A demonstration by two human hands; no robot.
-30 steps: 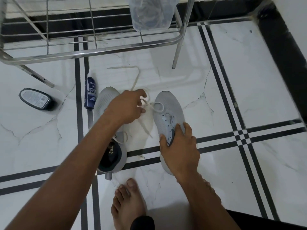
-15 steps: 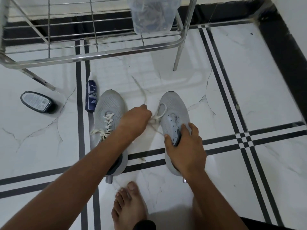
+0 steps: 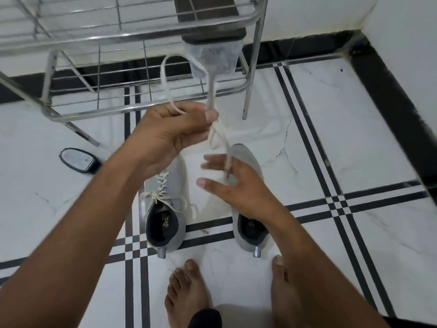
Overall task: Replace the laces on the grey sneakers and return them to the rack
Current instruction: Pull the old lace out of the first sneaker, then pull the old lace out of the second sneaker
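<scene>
Since the earlier frame the left hand [image 3: 172, 131] has risen from between the sneakers and now pinches a cream lace [image 3: 214, 91] up in the air, and the right hand [image 3: 233, 183] has let go of the right sneaker [image 3: 248, 159], hovering over it with fingers spread and holding nothing.

Taking the right sneaker as the landmark: the white marble floor [image 3: 354, 143] with black stripes lies under it and all around. Beyond its toe stands the steel rack [image 3: 132, 34], with a dark-topped clear container [image 3: 212, 58] on a wire shelf. The left sneaker [image 3: 165, 209] sits just to the left of it, parallel, toe toward the rack, laced and tied with a cream lace, its dark opening facing up. The right sneaker's own dark opening shows near its heel; its middle is hidden by the right hand. Two bare feet [image 3: 186, 292] rest on the floor behind the heels. A dark flat polish tin [image 3: 79, 159] lies on the floor well to the left, past the left sneaker. The held lace loops above the left hand, twists below the fingers, and one strand hangs down to the right hand, blurred where it ends.
</scene>
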